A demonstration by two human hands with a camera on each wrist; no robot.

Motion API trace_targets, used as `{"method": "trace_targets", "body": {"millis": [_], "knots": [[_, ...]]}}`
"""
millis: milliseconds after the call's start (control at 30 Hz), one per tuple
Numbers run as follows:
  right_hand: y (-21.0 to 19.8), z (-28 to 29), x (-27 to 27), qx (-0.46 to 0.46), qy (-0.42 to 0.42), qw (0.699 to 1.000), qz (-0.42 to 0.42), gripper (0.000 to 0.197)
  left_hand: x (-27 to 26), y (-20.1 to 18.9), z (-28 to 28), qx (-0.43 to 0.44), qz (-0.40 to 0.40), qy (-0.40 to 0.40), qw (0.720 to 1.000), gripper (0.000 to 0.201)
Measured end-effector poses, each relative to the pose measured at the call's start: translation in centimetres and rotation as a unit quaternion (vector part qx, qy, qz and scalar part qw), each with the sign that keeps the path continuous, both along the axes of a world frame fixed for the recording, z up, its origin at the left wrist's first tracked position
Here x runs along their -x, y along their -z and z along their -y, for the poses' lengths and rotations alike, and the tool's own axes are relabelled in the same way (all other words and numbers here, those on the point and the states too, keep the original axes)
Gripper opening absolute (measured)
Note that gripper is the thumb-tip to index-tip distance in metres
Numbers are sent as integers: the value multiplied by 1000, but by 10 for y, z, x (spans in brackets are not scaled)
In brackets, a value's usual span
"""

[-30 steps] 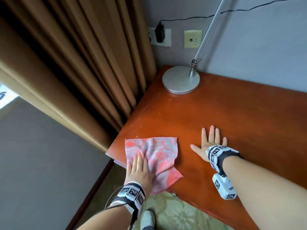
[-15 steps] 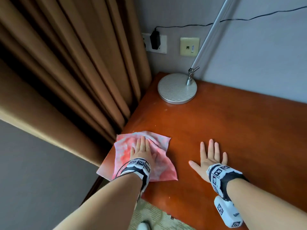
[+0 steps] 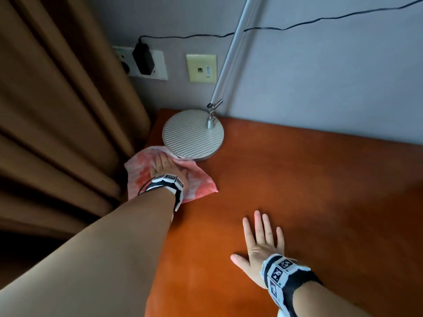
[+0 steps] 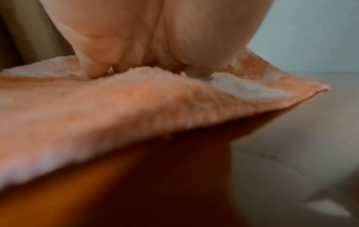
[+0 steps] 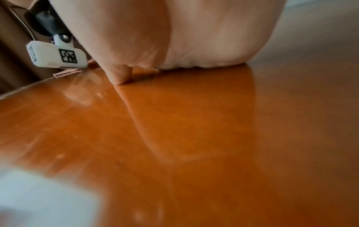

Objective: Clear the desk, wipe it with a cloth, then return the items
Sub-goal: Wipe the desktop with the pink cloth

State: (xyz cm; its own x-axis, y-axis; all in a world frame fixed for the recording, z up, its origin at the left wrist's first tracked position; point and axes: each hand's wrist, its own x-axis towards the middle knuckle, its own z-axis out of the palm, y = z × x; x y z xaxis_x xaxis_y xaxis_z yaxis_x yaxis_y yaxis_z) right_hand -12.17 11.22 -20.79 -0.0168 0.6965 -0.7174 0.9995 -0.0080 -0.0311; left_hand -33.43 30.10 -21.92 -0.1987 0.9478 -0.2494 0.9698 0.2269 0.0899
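A pink and white cloth lies on the reddish wooden desk at its far left edge, right against the lamp base. My left hand presses flat on the cloth with straight fingers; the left wrist view shows the palm down on the cloth, whose near part overhangs the desk edge. My right hand rests flat on the bare desk nearer to me, fingers spread. In the right wrist view its palm and thumb touch the glossy desk top.
A round silver lamp base with a slanted arm stands at the desk's back left corner. Brown curtains hang just left of the desk. A wall socket with a black plug and a beige outlet plate sit on the wall.
My left hand has slid the cloth away from me along the desk's left edge, from the near corner up to the lamp base. The right hand has stayed flat on the desk.
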Motion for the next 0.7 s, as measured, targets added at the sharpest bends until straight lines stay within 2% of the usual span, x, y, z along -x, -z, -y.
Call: {"method": "trace_targets", "body": {"millis": [100,267,467,700], "knots": [[-2,1,2,-5,5,1000,7,90,-1,-2,4,-16,-4,0,1000,77],[-8,0,4,-20,3,1000,16,88,-16,-9,41,67,-38,27,997,72],[-11,2,6,-39,-2,999,28,85,-5,-19,145,94,-21,57,994,71],[-15,11,7,-81,-9,997,15,85,1,-11,310,118,-6,20,993,72]]}}
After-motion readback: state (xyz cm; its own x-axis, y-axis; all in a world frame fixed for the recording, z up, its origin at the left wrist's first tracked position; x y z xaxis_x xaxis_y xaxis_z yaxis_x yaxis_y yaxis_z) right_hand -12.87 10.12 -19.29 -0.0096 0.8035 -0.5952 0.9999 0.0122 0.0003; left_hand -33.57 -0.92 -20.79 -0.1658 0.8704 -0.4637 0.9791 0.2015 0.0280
